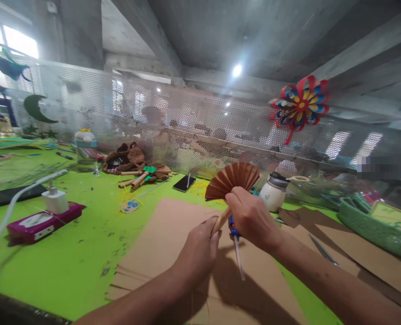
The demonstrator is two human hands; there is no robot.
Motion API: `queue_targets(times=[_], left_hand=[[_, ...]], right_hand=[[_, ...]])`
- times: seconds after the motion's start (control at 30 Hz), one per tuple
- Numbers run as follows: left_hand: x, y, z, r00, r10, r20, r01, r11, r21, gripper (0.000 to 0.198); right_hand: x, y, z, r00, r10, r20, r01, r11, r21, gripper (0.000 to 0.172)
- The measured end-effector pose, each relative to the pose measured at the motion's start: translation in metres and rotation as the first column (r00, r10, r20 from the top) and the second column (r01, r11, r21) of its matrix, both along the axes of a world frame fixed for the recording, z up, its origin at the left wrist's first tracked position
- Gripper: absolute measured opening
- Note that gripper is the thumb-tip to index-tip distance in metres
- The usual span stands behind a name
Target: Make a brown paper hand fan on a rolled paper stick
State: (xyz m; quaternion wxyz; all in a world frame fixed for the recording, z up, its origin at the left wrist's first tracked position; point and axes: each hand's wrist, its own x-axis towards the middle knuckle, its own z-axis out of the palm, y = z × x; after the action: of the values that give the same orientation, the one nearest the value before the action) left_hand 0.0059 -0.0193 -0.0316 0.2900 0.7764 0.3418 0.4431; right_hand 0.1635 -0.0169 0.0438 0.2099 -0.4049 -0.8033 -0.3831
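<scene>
A brown pleated paper fan (pixel 232 178) stands upright above the table on a thin wooden stick (pixel 222 219). My left hand (pixel 197 251) pinches the lower end of that stick. My right hand (pixel 252 217) is closed around the fan's base and also grips a blue tool (pixel 233 231) with a white cord hanging below it. Both hands hover over sheets of brown cardboard (pixel 173 243) lying on the green table (pixel 68 253).
A white jar (pixel 273 192) stands behind the fan; a green basket (pixel 372 225) sits at right. A magenta box with a white charger (pixel 41 219), a phone (pixel 184 183) and brown paper crafts (pixel 132 164) lie at left. A perforated screen (pixel 186 131) carries a colourful paper flower (pixel 301 104).
</scene>
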Motion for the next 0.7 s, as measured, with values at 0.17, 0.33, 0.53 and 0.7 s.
queue_targets(times=[0.17, 0.33, 0.53, 0.7], left_hand=[[-0.001, 0.000, 0.001, 1.000, 0.006, 0.018, -0.006, 1.000, -0.020, 0.029], [-0.001, 0.000, -0.002, 0.999, 0.038, 0.005, -0.038, 0.999, -0.010, 0.028], [-0.002, 0.000, -0.001, 0.998, 0.054, -0.016, -0.054, 0.998, -0.034, 0.030], [-0.001, 0.000, 0.001, 0.999, 0.048, 0.002, -0.048, 0.998, -0.034, 0.029]], right_hand=[[-0.002, -0.002, -0.006, 1.000, 0.018, 0.023, -0.018, 1.000, -0.025, 0.022], [0.003, -0.004, -0.004, 0.998, 0.045, 0.032, -0.043, 0.998, -0.049, 0.021], [0.006, -0.006, 0.002, 0.997, 0.054, 0.051, -0.049, 0.995, -0.090, 0.017], [0.006, -0.009, 0.004, 0.999, 0.006, 0.039, -0.001, 0.993, -0.121, 0.018]])
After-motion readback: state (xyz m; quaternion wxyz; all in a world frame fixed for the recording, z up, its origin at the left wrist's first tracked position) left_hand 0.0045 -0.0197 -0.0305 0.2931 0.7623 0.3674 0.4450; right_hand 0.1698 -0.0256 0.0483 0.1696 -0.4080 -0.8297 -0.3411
